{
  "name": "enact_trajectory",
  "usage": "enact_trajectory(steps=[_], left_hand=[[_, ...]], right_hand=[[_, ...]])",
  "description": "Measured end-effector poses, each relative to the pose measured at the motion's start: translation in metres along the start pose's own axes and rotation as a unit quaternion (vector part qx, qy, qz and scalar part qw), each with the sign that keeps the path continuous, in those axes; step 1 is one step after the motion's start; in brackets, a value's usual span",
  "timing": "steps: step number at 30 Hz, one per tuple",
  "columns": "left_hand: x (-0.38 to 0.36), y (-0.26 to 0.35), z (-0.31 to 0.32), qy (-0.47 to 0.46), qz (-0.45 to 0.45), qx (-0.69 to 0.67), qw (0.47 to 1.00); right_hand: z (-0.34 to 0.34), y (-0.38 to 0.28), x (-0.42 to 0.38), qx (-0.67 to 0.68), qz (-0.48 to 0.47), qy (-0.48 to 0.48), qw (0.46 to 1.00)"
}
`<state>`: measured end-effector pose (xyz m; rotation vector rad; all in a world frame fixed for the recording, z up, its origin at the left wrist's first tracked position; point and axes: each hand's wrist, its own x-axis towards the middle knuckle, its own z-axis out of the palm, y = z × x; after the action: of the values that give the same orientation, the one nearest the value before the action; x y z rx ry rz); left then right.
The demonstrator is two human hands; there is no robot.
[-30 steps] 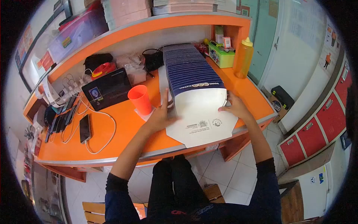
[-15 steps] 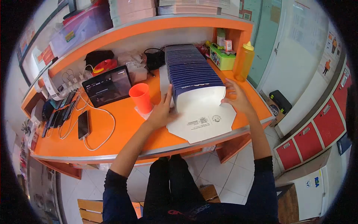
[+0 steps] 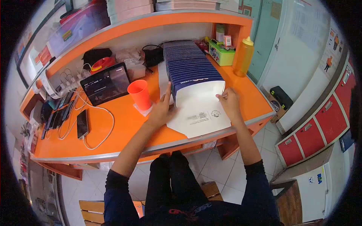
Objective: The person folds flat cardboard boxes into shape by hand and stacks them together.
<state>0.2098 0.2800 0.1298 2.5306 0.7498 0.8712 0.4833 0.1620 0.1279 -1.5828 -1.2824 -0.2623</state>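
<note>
A long row of nested cardboard boxes (image 3: 194, 64), navy outside with thin pale lines, runs back across the desk. At its near end, the front box shows its white inside, and its white flap (image 3: 196, 122) with a printed code and logo lies toward me. My left hand (image 3: 160, 113) is upright against the left side of this box, fingers stretched out and holding nothing. On the other side, my right hand (image 3: 230, 103) pinches the box's right edge between thumb and fingers. An orange-red cup (image 3: 138, 94) stands just left of my left hand.
On the orange desk (image 3: 117, 132) are a tablet (image 3: 105, 83), a phone (image 3: 82, 124) on a white cable, and several more phones at the left. A yellow squeeze bottle (image 3: 244, 58) and a green box (image 3: 223, 54) stand at the back right. A raised shelf borders the back.
My right hand has gone from spread fingers to a pinch on the box's right edge, moving slightly left and down. My left hand stays at the left side.
</note>
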Motion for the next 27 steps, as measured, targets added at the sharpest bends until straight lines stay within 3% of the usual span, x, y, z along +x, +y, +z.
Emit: enact_trajectory(steps=[4,8,14,17,20,22,25,27], left_hand=[[-0.003,-0.002,0.007,0.023,0.019,0.040,0.999],[-0.002,0.006,0.001,-0.025,-0.021,0.021,0.999],[-0.003,0.002,0.009,0.004,-0.019,0.111,0.994],[-0.003,0.008,0.005,-0.023,-0.059,0.113,0.992],[-0.004,0.000,0.009,-0.006,-0.037,0.104,0.994],[-0.004,0.005,0.003,0.008,-0.018,-0.005,1.000],[0.002,0.019,-0.014,0.043,0.005,-0.061,0.997],[0.011,0.028,-0.028,0.092,0.069,-0.044,0.992]], right_hand=[[0.004,0.004,-0.006,0.014,0.053,-0.045,0.998],[0.002,0.006,-0.010,0.032,0.049,-0.049,0.997],[0.005,0.005,-0.004,0.007,0.042,-0.034,0.999],[0.003,0.007,-0.005,0.018,0.042,-0.043,0.998],[0.002,0.005,-0.007,0.029,0.045,-0.045,0.998],[0.001,0.008,-0.008,0.046,0.039,-0.043,0.997],[-0.007,0.019,0.000,0.128,0.109,-0.060,0.984],[-0.015,0.011,0.013,0.110,0.016,0.007,0.994]])
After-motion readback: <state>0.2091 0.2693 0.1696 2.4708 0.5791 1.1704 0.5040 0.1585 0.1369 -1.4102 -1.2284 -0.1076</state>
